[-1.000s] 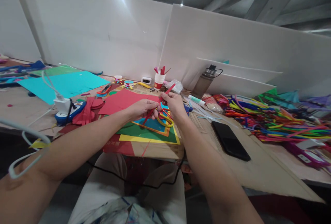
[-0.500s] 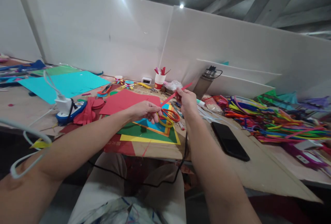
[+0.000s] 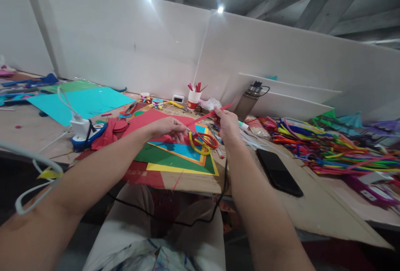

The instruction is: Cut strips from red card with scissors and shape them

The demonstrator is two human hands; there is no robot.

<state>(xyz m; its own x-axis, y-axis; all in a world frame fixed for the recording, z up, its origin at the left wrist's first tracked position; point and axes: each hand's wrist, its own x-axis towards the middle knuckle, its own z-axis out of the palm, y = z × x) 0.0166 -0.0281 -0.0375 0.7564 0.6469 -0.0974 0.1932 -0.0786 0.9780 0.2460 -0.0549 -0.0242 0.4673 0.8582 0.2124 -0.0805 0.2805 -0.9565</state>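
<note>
A narrow red paper strip [image 3: 203,117] stretches slantwise between my two hands, over the stacked paper. My right hand [image 3: 226,121] pinches it near its upper end, which sticks out past the fingers. At the lower end, my left hand [image 3: 170,128] has its thumb and fingertips closed on the strip; its very tip is hidden there. Just below and right of the left fingertips are scissors with orange and yellow handles [image 3: 204,144], lying over the paper. Under the hands are red paper [image 3: 146,121], blue paper [image 3: 179,150], green paper [image 3: 153,156] and yellow paper [image 3: 181,169].
A black phone [image 3: 278,172] lies right of my right forearm, near bundled pipe cleaners [image 3: 325,146]. Behind stand a bottle [image 3: 248,102] and a paper cup with pens [image 3: 193,99]. To the left are a power strip [image 3: 89,135], cables and turquoise paper [image 3: 81,101].
My left hand has moved a little left, away from the scissor handles, so a longer stretch of strip shows between the hands. My right hand stays nearly in place.
</note>
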